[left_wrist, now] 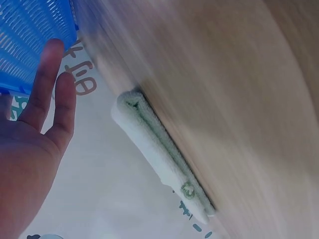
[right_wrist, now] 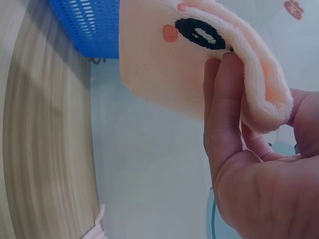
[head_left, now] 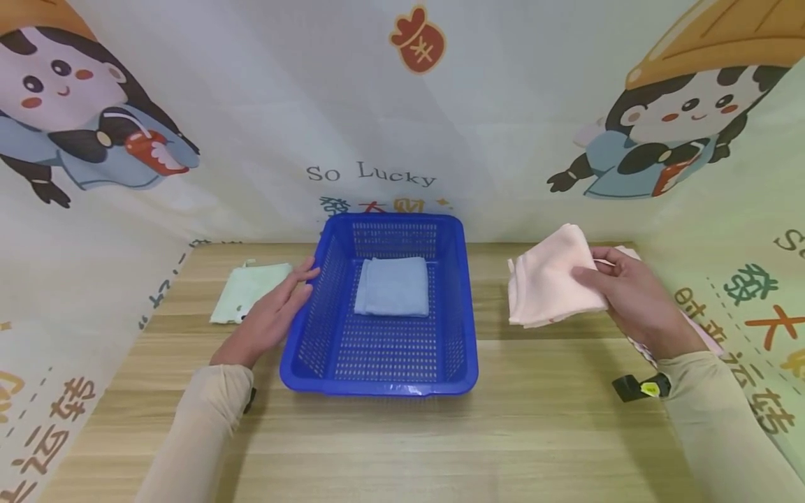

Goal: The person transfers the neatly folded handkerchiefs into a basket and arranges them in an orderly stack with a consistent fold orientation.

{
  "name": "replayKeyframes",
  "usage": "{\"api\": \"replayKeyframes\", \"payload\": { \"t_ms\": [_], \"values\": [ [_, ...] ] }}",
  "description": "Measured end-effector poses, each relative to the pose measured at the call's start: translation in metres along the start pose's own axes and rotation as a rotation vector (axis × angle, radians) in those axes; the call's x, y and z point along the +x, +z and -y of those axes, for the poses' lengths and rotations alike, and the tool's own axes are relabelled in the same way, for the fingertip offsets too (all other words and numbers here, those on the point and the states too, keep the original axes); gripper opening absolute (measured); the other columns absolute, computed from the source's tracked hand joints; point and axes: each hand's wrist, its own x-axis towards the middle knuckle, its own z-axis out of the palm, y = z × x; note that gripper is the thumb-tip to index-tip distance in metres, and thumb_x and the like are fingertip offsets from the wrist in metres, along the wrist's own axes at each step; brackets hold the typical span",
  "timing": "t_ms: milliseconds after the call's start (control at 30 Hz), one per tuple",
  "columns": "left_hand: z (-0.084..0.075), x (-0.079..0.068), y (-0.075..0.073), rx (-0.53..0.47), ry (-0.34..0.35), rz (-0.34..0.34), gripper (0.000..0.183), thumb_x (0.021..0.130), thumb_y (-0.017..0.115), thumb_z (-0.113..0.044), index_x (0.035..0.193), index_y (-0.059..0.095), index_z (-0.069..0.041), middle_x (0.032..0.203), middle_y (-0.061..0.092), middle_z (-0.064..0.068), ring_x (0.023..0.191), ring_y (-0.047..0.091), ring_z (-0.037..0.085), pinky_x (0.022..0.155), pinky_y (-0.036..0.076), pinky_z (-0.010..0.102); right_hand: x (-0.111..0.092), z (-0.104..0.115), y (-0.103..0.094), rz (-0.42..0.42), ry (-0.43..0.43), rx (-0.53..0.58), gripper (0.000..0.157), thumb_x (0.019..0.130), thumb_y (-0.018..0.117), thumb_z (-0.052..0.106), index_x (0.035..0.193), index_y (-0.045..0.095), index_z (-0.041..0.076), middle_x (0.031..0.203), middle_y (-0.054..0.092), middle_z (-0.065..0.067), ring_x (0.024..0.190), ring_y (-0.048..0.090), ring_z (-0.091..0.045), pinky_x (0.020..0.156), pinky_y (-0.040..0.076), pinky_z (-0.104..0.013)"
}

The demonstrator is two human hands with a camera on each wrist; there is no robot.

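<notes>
My right hand [head_left: 635, 293] pinches a folded peach towel [head_left: 553, 279] by its right edge, holding it above the table to the right of the basket. In the right wrist view, dark eye-like embroidery and an orange dot show on the peach towel [right_wrist: 164, 64]. The fingers of my left hand [head_left: 273, 314] lie straight against the left rim of a blue plastic basket [head_left: 377, 388]. Inside the basket, a folded light blue towel [head_left: 395, 288] lies on the bottom, toward the back.
On the table [head_left: 402, 447], a folded pale green towel [head_left: 248, 288] lies left of the basket, partly behind my left hand. A pink cloth [head_left: 707, 335] shows beneath my right hand and wrist. A printed curtain [head_left: 503, 105] hangs behind and along both sides.
</notes>
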Motion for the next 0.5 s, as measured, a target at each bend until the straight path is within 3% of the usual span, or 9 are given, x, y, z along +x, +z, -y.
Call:
{"api": "replayKeyframes", "payload": {
  "t_ms": [267, 500],
  "values": [
    [0.003, -0.002, 0.001, 0.007, 0.012, 0.006, 0.055, 0.108, 0.021, -0.06, 0.159, 0.029, -0.043, 0.17, 0.01, -0.024, 0.16, 0.016, 0.031, 0.123, 0.022, 0.068, 0.003, 0.007, 0.006, -0.006, 0.009, 0.005, 0.036, 0.099, 0.068, 0.019, 0.126, 0.046, 0.012, 0.109, 0.069, 0.009, 0.09, 0.073, -0.007, 0.078, 0.061, -0.021],
    [0.003, -0.002, -0.002, -0.067, -0.007, 0.036, 0.054, 0.105, 0.029, -0.064, 0.157, 0.027, -0.048, 0.17, 0.01, -0.025, 0.161, 0.014, 0.032, 0.121, 0.021, 0.07, 0.01, 0.019, 0.019, -0.004, -0.032, 0.04, 0.039, 0.099, 0.068, 0.017, 0.13, 0.046, 0.009, 0.112, 0.069, 0.008, 0.094, 0.073, -0.007, 0.08, 0.061, -0.021]
  ]
}}
